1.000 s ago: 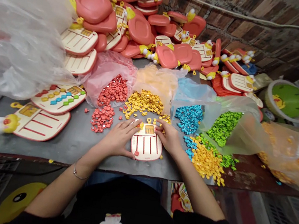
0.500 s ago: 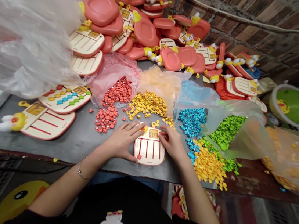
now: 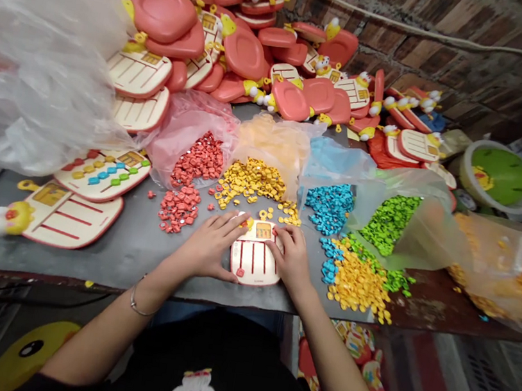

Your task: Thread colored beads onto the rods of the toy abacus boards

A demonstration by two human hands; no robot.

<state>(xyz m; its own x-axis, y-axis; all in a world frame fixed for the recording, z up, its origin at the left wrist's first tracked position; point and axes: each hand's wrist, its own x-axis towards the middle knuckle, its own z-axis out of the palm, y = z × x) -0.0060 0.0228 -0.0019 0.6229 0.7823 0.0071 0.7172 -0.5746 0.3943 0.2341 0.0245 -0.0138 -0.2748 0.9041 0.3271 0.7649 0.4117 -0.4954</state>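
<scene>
Head view: a cream abacus-style board (image 3: 251, 264) with red-lined slots is lying on the grey bench (image 3: 111, 258), near its middle, its sides touched by the left hand (image 3: 208, 246) and the right hand (image 3: 291, 258). Whether either grip is clamped cannot be told. Loose yellow beads (image 3: 251, 184) are heaped just beyond it, red beads (image 3: 180, 209) left, blue beads (image 3: 330, 208) right.
</scene>
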